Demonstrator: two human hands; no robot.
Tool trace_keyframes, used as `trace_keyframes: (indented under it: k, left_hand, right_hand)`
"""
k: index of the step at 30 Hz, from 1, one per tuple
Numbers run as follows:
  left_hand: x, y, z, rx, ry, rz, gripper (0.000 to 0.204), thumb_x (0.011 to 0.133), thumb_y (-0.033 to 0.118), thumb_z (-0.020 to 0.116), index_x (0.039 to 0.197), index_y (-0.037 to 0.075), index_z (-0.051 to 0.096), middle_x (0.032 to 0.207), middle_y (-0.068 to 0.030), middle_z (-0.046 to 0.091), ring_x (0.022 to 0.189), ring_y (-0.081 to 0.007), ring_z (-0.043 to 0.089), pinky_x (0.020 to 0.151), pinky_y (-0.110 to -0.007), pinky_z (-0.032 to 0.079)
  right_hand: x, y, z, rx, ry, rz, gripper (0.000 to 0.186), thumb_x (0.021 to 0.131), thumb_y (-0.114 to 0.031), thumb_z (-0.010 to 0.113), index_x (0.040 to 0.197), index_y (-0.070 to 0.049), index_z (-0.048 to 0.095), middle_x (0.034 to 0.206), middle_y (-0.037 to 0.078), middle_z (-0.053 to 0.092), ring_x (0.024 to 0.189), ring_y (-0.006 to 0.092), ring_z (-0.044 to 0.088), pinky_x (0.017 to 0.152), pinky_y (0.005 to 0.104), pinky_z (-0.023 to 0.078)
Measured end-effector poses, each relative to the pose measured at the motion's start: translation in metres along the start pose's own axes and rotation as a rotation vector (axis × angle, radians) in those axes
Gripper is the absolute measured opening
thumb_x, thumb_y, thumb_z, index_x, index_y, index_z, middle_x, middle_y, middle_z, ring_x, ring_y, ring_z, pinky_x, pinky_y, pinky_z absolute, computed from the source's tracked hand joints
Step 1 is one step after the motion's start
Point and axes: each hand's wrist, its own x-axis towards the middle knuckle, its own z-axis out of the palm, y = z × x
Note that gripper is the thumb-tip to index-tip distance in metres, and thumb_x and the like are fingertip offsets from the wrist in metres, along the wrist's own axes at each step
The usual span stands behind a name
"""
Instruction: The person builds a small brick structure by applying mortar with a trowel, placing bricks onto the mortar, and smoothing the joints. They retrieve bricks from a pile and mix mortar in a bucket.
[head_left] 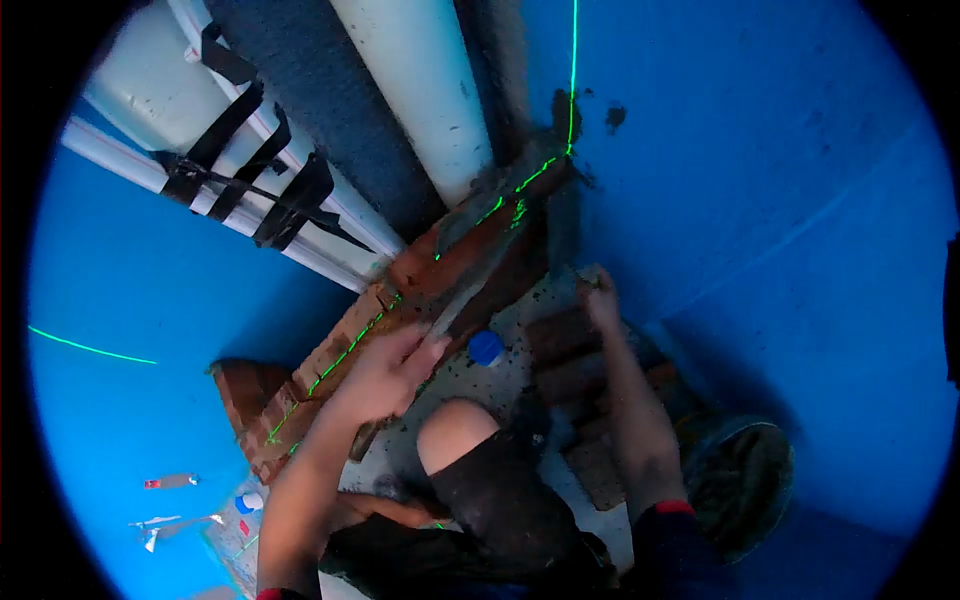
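My left hand (395, 365) is closed round the lower end of a long, flat grey strip-like tool (466, 298), angled up along a course of red bricks (433, 265) streaked with wet grey mortar. Green laser lines cross the bricks. My right hand (600, 295) is raised at the right of the brickwork, its fingers curled on a small greyish object that I cannot make out, beside a mortar-smeared patch at the wall corner. A blue round cap-like object (486, 349) lies on the speckled floor between my hands.
White pipes (405, 80), some bound with black tape (230, 170), stand behind the brickwork. Blue walls (780, 200) flank it. Loose bricks (560, 340) are stacked under my right arm, beside a mortar-coated bucket (745, 480). My bare knee (450, 435) is below centre.
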Motion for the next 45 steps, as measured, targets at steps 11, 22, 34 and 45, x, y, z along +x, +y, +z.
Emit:
trace_keyframes:
  k: [11,22,34,45]
  left_hand:
    - [-0.147,-0.105,-0.019,-0.227,0.425,-0.246,0.025,0.093,0.019,0.056,0.112,0.002,0.058,0.070,0.0005,0.053,0.049,-0.0067,0.046,0.041,-0.020,0.033]
    - [-0.165,-0.102,0.001,-0.234,0.535,-0.102,0.032,0.088,0.026,0.062,0.105,-0.001,0.059,0.079,-0.0009,0.057,0.073,-0.0127,0.053,0.065,-0.025,0.043]
    - [-0.183,-0.079,0.020,-0.061,0.604,-0.226,0.032,0.087,0.028,0.062,0.098,-0.002,0.060,0.100,-0.0073,0.051,0.094,-0.0195,0.053,0.084,-0.032,0.042]
    - [-0.181,-0.074,0.017,-0.160,0.533,-0.198,0.041,0.089,0.037,0.062,0.101,-0.002,0.062,0.089,-0.0061,0.056,0.088,-0.0185,0.056,0.077,-0.030,0.044]
  right_hand:
    - [0.084,0.075,0.039,-0.101,-0.116,-0.237,0.049,0.077,0.006,0.056,0.125,-0.005,0.049,0.111,0.008,0.059,0.100,0.0197,0.058,0.080,0.0313,0.050]
    - [0.119,0.096,0.003,-0.550,0.020,-0.522,0.053,0.079,0.003,0.057,0.130,-0.010,0.047,0.113,0.007,0.058,0.098,0.0220,0.058,0.077,0.0340,0.051]
    - [0.056,0.031,0.034,-0.891,-0.019,-0.461,0.033,0.081,-0.008,0.063,0.113,-0.003,0.057,0.107,0.013,0.064,0.101,0.0286,0.059,0.090,0.0374,0.047]
    - [0.040,0.037,-0.011,-0.679,0.011,-0.675,0.049,0.081,-0.005,0.058,0.128,-0.001,0.044,0.107,0.013,0.061,0.094,0.0273,0.059,0.084,0.0376,0.049]
